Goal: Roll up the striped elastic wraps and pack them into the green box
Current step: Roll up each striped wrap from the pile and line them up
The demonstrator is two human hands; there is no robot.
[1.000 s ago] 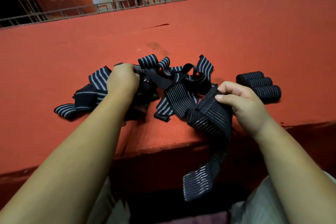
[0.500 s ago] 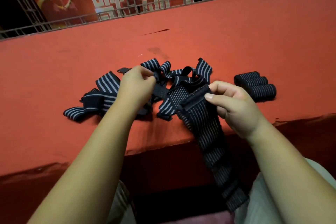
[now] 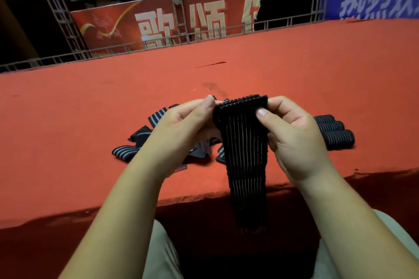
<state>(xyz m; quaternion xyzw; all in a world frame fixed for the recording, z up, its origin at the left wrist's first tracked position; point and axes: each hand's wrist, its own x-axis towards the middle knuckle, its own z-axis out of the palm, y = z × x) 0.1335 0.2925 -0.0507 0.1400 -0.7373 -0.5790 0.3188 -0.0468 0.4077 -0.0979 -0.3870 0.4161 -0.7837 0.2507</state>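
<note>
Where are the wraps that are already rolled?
Head view: three rolled wraps lie side by side on the red carpet, just right of the right hand.

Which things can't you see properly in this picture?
- Green box: nowhere in the head view, so its place cannot be told.
- Pile of loose wraps: its middle is hidden behind the left hand, the right hand and the held wrap; the count is unclear.
- Rolled wraps: three show, their left ends hidden by the right hand.
- Blue banner: its writing is cut off by the right edge.

Rolled wraps (image 3: 333,132) lie right of the loose wraps (image 3: 136,142).
</note>
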